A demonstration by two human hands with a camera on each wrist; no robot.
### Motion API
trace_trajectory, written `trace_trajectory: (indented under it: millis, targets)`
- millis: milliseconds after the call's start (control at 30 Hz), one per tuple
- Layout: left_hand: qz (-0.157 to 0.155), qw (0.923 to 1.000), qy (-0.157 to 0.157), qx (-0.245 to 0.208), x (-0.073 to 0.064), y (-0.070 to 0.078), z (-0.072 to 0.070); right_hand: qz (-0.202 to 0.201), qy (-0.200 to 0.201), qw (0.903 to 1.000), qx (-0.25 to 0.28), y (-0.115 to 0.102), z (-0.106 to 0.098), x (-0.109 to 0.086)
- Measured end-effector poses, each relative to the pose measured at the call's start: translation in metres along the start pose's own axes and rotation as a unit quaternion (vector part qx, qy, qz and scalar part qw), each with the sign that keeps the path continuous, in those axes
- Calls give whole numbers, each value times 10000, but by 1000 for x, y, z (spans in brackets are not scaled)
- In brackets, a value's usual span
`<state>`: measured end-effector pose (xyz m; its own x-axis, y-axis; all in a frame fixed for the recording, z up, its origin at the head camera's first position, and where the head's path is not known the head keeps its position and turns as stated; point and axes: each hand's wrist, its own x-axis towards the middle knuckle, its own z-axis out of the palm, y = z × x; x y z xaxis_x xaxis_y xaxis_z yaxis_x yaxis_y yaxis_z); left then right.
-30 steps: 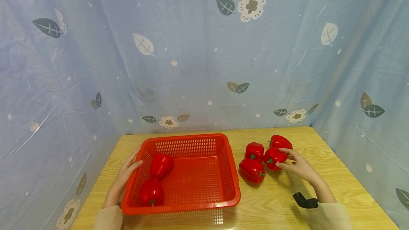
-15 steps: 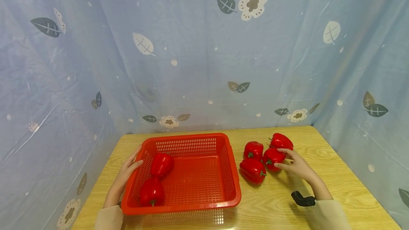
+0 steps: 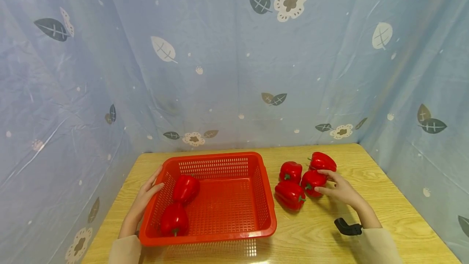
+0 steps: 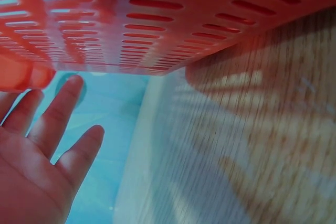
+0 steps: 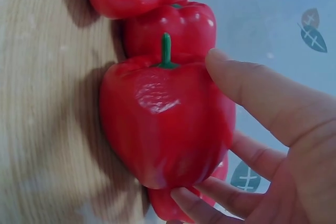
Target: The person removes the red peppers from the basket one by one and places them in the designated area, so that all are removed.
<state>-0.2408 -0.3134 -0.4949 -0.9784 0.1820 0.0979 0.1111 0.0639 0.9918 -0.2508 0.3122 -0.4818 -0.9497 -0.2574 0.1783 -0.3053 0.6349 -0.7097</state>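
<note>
My right hand (image 3: pixel 342 190) holds a red bell pepper (image 5: pixel 168 119) on the table, thumb on one side near its green stem and fingers on the other. Close around it lie three more red bell peppers: one behind (image 3: pixel 322 162), one at the back left (image 3: pixel 291 172) and one at the front left (image 3: pixel 289 195). At the left, my left hand (image 3: pixel 143 196) rests its fingers at the rim of a red plastic basket (image 3: pixel 209 238); the left wrist view shows those fingers straight and spread beside the slotted wall. Inside the basket's left side sit two bell peppers (image 3: pixel 185 189).
The wooden table (image 3: pixel 311 235) ends at a blue patterned curtain (image 3: pixel 220 72) behind and on both sides. A black strap-like piece (image 3: pixel 348 228) sticks out at my right wrist. The basket takes up the table's left half.
My right hand and the bell pepper in it have shifted very slightly left. The head view has tilted a little. The left hand and basket stay in place.
</note>
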Motion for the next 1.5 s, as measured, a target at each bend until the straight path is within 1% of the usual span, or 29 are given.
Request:
trace_trajectory:
  millis: [267, 467, 700, 867, 967, 1067, 1200, 1300, 1500]
  targets:
    - [51, 10000, -15, 41, 0, 1, 0, -59, 81, 9998, -174, -7, -7, 3]
    - [70, 10000, -51, 15, 0, 2, 0, -192, 149, 9993, -276, -15, -11, 8]
    - [99, 9999, -50, 34, 0, 0, 0, -221, 90, 9995, -200, -32, -15, 18]
    - [109, 9999, -50, 54, 0, 0, -1, -269, -49, 9994, -197, -44, -15, 28]
    - [95, 9999, -62, 15, 0, 0, -1, -344, -85, 9991, -233, -53, -13, 33]
    - [53, 10000, -67, -9, -1, 0, -1, -478, -78, 9982, -341, -63, -10, 38]
    - [20, 10000, -58, -40, -1, -1, 0, -556, -82, 9972, -497, -75, -4, 45]
    - [37, 9999, -63, -82, 0, -1, 0, -583, -134, 9972, -458, -83, 1, 50]
    - [81, 9999, -60, -60, 0, -1, 0, -904, -314, 9952, -191, -98, 14, 62]
